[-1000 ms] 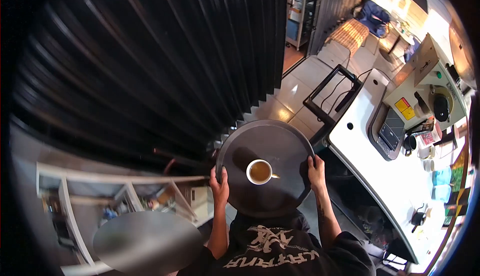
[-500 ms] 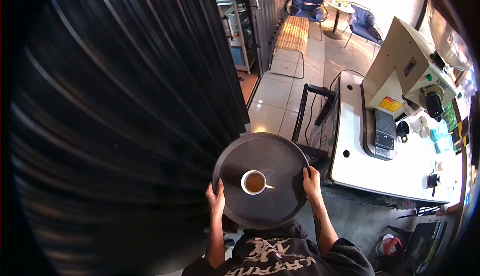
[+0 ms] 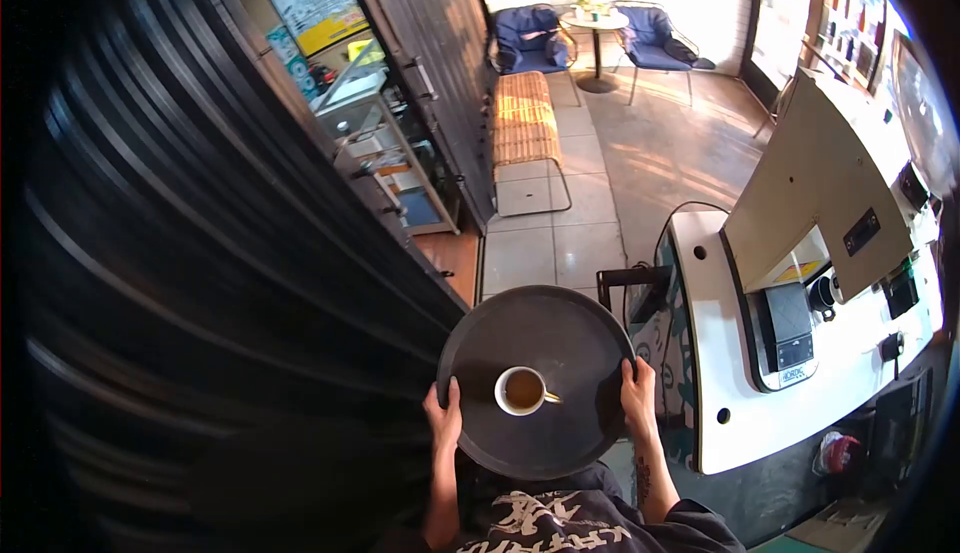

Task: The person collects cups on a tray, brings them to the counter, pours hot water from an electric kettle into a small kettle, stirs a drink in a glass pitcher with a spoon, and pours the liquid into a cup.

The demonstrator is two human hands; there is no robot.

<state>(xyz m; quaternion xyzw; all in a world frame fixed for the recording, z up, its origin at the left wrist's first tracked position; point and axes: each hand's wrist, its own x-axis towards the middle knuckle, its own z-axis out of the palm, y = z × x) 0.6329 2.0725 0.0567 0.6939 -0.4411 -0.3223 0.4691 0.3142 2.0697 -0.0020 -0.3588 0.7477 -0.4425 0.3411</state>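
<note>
The left hand (image 3: 444, 417) and right hand (image 3: 638, 393) grip opposite sides of the tray (image 3: 550, 338); on it 1 cup (image 3: 520, 391) stands upright, handle (image 3: 553, 398) pointing rightward.

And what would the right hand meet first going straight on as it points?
Beyond the tray it already grips, likely the black bar beside the white counter; depth is unclear.

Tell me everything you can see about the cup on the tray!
The cup is small, round and white, with a smooth, shiny look, maybe china. Its one little handle looks yellowish and points towards the person's right hand. It stands upright, with no lid, and has a brown drink inside. It sits a bit left of the middle of the round, dark tray. Only the tray touches it; no hand does.
</note>
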